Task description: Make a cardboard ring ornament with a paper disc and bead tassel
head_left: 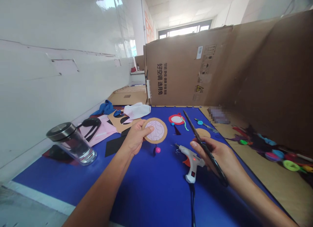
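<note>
Pinched by its left edge in my left hand [137, 135] is a round cardboard disc [158, 139] with a lilac, line-patterned centre. A pink bead [157, 150] and a small dark tassel hang at its lower edge. My right hand [217, 152] is closed round a long, slim, dark tool [204, 145], whose tapered tip points up and away; its exact kind is unclear. Just left of that hand, a white glue gun [192, 162] with an orange trigger and a lit red light lies on the blue table [151, 188].
Farther back lie a red-rimmed disc [177, 119] with a tassel, a plain cardboard disc [203, 133] and scissors [210, 126]. A glass bottle [80, 148], black card [114, 146] and pink sheets [105, 132] are at left. Colourful trinkets [274, 153] lie right; a cardboard wall [181, 77] stands behind.
</note>
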Action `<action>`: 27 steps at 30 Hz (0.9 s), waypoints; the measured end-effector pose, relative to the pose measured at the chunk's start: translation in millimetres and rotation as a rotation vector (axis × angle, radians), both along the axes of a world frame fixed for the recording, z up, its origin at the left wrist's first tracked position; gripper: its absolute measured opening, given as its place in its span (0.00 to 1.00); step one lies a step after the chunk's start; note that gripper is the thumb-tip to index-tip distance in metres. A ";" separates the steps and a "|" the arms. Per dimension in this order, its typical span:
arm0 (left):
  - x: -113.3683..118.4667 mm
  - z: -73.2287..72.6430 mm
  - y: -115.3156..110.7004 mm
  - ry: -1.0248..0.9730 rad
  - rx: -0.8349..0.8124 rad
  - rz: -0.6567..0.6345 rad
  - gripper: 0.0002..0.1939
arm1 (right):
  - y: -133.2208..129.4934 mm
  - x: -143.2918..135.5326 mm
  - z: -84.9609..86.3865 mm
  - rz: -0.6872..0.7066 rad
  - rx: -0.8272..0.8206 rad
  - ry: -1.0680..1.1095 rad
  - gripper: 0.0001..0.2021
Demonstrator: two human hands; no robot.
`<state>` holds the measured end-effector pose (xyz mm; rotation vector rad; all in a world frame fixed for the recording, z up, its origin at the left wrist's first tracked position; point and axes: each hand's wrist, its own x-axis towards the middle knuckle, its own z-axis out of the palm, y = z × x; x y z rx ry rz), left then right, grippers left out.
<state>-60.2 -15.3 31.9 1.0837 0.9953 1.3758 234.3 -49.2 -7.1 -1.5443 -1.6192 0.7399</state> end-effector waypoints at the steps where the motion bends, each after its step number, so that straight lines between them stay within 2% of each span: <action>1: -0.5 -1.1 0.6 -0.004 -0.003 0.009 0.24 | 1.5 2.2 -1.8 -0.008 0.028 -0.040 0.30; 5: -2.9 -5.3 3.6 -0.001 -0.017 0.001 0.24 | 7.8 10.5 -8.8 -0.029 0.094 -0.198 0.27; 9: -4.6 -7.8 9.1 -0.076 -0.055 0.002 0.16 | 13.4 16.2 -15.6 -0.044 0.129 -0.288 0.25; 13: -7.2 -7.9 14.4 -0.151 -0.113 0.033 0.13 | 17.9 21.7 -21.5 -0.064 0.123 -0.369 0.25; 17: -10.1 -5.8 15.1 -0.184 -0.140 0.006 0.14 | 22.3 24.3 -24.6 -0.082 0.095 -0.451 0.26; 27: -13.2 -7.4 11.6 -0.160 -0.222 -0.115 0.18 | 21.1 19.7 -17.2 -0.161 0.192 -0.192 0.31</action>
